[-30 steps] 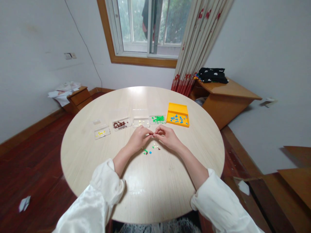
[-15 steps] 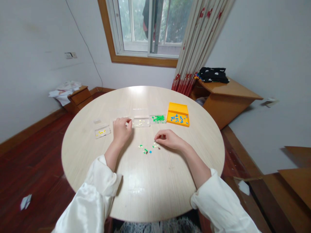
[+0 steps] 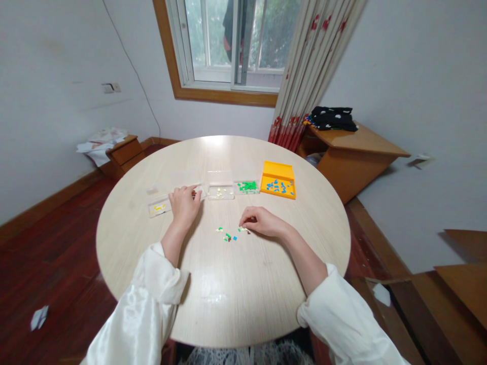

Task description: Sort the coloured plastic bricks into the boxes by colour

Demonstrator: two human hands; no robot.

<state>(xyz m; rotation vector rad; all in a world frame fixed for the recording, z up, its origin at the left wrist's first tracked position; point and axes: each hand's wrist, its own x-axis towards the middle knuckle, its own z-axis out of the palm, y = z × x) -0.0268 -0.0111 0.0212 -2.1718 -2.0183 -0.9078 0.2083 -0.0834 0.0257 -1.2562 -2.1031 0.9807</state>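
My left hand [image 3: 184, 205] is at a clear box [image 3: 202, 192] with dark brown pieces in it, its fingertips pinched over the box; whatever they grip is too small to make out. My right hand [image 3: 262, 221] is closed in a pinch, low over a small group of cream, green and brown pieces [image 3: 243, 230]; its fingertips hide what they hold. Just left of that lie another loose group of green and brown pieces [image 3: 227, 236], a blue piece [image 3: 235, 238] and some cream and green bits [image 3: 219, 229].
Behind the hands stand a clear box of cream pieces [image 3: 221, 192], a clear box of green pieces [image 3: 247, 186] and an open yellow case [image 3: 279, 169] with blue pieces. A clear box with yellow pieces [image 3: 160, 207] sits at the left. The round table [image 3: 228, 304] carries everything.
My left hand has shifted left, uncovering brown pieces in the clear box. My right hand has come slightly down and left, onto the group of small pieces.
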